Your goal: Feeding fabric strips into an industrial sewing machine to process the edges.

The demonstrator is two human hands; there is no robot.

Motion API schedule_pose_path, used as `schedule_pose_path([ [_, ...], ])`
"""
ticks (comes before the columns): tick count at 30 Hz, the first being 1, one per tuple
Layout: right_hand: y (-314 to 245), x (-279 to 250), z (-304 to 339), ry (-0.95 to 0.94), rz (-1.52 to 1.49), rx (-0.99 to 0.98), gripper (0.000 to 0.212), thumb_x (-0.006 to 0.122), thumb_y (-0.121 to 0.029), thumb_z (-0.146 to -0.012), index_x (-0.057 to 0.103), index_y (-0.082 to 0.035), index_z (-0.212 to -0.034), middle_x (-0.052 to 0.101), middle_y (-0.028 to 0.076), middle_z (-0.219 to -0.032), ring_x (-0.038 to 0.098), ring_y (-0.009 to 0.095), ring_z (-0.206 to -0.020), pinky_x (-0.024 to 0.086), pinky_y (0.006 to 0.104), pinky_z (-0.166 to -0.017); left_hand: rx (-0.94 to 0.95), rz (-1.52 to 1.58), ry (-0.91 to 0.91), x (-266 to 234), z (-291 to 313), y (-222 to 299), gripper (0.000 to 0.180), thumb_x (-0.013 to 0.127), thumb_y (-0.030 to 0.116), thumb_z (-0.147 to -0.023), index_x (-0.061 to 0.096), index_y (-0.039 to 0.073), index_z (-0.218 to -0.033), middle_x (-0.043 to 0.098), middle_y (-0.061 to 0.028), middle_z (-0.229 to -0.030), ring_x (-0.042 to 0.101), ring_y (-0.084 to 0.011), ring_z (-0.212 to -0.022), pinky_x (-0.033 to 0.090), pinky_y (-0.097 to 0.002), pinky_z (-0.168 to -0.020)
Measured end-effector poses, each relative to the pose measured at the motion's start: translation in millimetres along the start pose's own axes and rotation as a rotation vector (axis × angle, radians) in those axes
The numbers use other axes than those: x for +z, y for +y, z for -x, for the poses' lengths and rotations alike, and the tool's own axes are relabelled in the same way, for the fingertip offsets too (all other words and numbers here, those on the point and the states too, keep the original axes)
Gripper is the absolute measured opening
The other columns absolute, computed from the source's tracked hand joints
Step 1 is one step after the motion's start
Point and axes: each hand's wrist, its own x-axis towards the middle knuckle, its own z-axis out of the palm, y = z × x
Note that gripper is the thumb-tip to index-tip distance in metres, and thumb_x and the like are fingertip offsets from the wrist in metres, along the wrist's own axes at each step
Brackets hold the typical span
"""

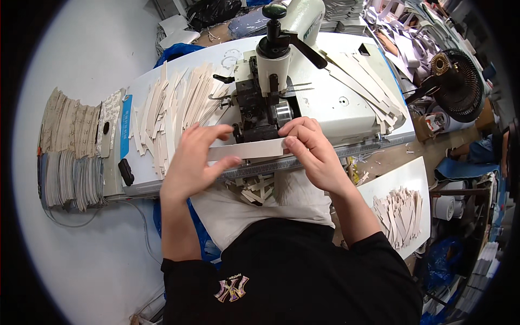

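Left hand (192,157) and right hand (311,149) each pinch one end of a long, pale cream material strip (246,150), held flat between them. Just beyond the fingertips sits the black feed head of the white bench machine (260,108). Judgement: fingertips this near the roller risk being drawn in, and uneven tension could skew the strip.
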Motion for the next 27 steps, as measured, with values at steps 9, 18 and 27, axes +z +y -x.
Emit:
schedule_pose_path([
  [9,20.3,6.4,-18.1,0.217,0.321,-0.071,0.017,0.065,-0.019,-0.105,0.069,-0.003,-0.099,0.066,0.011,-0.123,0.054,0.032,-0.115,0.043,0.0435,-0.105,-0.054,0.186,0.005,34.3,-35.1,1.0,0.037,0.087,0.024,-0.090,0.075,0.005,-0.120,0.071,-0.0109,-0.105,0.071,-0.0284,-0.093,0.057,-0.0385,-0.080],
  [18,31.4,-1.8,-46.9,0.295,0.676,-0.107,0.015,0.070,-0.018,-0.101,0.070,-0.003,-0.102,0.067,0.011,-0.125,0.055,0.032,-0.115,0.044,0.0426,-0.106,-0.008,0.033,0.070,52.0,-57.5,-17.7,0.031,0.088,0.023,-0.088,0.080,0.006,-0.113,0.071,-0.0086,-0.103,0.072,-0.0285,-0.083,0.059,-0.0401,-0.074],
  [27,42.8,-37.2,-49.8,0.398,0.697,-0.132,0.013,0.071,-0.016,-0.099,0.070,-0.004,-0.101,0.068,0.010,-0.118,0.057,0.032,-0.112,0.044,0.0439,-0.101,-0.005,0.103,0.165,66.2,-58.3,-18.0,0.031,0.090,0.022,-0.085,0.081,0.005,-0.110,0.070,-0.0085,-0.104,0.072,-0.0272,-0.080,0.058,-0.0404,-0.072],
])
